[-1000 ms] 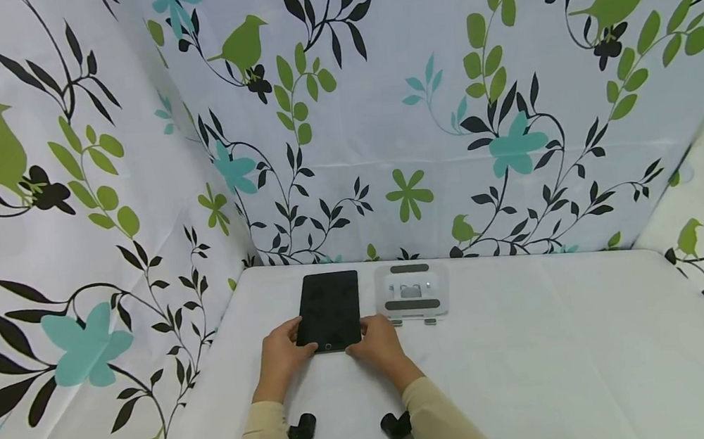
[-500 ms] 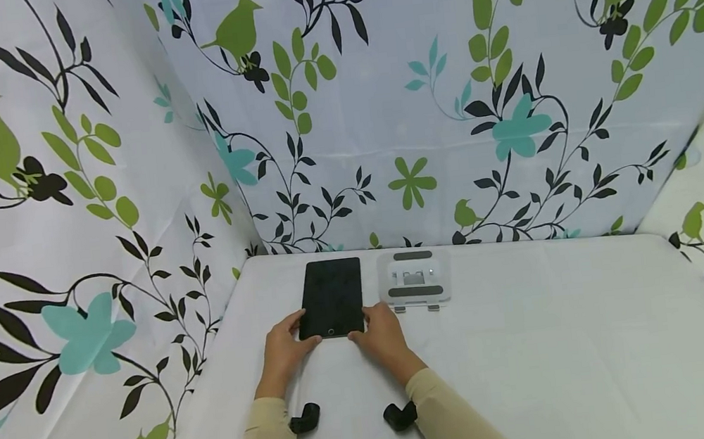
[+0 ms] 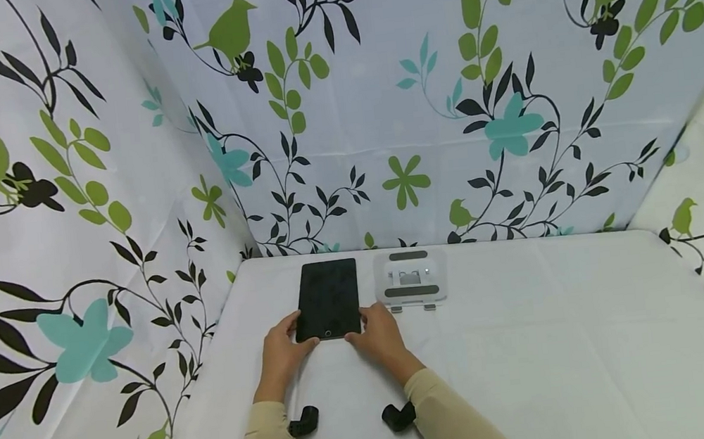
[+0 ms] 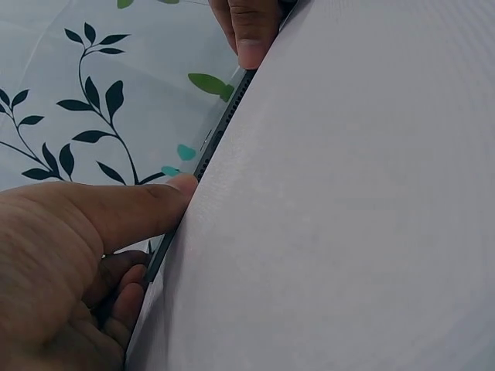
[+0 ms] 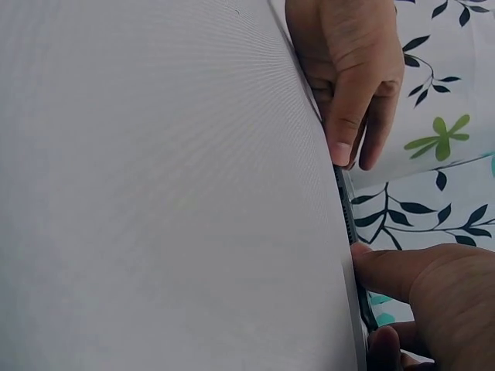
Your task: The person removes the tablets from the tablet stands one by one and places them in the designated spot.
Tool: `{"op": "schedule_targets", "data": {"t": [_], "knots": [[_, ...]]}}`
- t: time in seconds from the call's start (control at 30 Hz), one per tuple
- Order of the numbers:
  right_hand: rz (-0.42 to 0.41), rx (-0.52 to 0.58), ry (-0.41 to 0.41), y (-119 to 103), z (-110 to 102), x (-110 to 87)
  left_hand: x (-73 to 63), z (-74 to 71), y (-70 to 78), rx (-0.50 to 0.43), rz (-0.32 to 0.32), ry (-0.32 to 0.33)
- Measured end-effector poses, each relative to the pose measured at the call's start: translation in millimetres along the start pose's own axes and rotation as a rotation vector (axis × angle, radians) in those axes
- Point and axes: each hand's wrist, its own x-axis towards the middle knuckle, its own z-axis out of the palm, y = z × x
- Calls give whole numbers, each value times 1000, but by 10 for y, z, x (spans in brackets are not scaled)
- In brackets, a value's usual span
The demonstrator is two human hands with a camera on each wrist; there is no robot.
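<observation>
A tablet (image 3: pixel 326 300) with a dark screen lies on the white table, its home button towards the person. The left hand (image 3: pixel 279 354) grips its near left corner, thumb on the near edge and fingers along the left side. At the near right corner, the right hand (image 3: pixel 381 340) holds it the same way. In the left wrist view the left thumb (image 4: pixel 174 201) presses the tablet's thin edge (image 4: pixel 224 120). The right wrist view shows the right thumb (image 5: pixel 379 267) against that edge too. Fingertips under or behind the tablet are hidden.
A pale folded stand (image 3: pixel 410 277) with two dark grey pads lies just right of the tablet. Black wrist-worn pieces (image 3: pixel 304 422) sit at both sleeves. Patterned cloth (image 3: pixel 341 107) with birds and leaves hangs behind the table's far edge and at its sides.
The head view has tilted down slightly. Both hands and the tablet keep their places beside the stand.
</observation>
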Motion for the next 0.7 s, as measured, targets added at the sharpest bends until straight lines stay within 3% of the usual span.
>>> {"op": "schedule_targets", "data": {"t": [0.17,0.4,0.53,0.7], "knots": [[-11,16,-1,-25,-11,-11,11,-20,28,28,8,-18],[-18,72,24,-5,-102,-47,-31,1,214,185,101,-75],[-3,122,32,-14,-280,-27,-25,-69,347,244,168,-64],[-87,83,88,121,-582,-19,11,-207,474,335,243,-71]]}}
